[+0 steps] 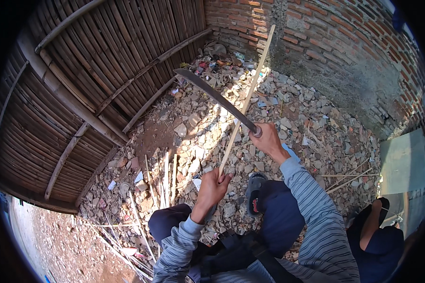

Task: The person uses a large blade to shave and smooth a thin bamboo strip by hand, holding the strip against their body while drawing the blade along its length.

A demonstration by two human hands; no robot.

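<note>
Head view, looking down: the left hand (pixel 211 188) is closed around the lower end of a long, thin bamboo strip (pixel 247 96). The strip rises steeply away from the person, and its upper end reaches the brick wall (pixel 344 52). The right hand (pixel 269 138) is clenched around the handle of a curved machete (pixel 215 96). The blade extends up and to the left and crosses the strip just above the right hand; whether blade and strip touch at the crossing cannot be told. Both forearms are in grey striped sleeves. A sandalled foot (pixel 254 191) rests on stone rubble (pixel 311 127) below the hands. Several cut bamboo strips (pixel 167 179) lie on the rubble to the left. A woven bamboo fence (pixel 80 85) stands at the left. Another person (pixel 378 236) sits at the lower right.
</note>
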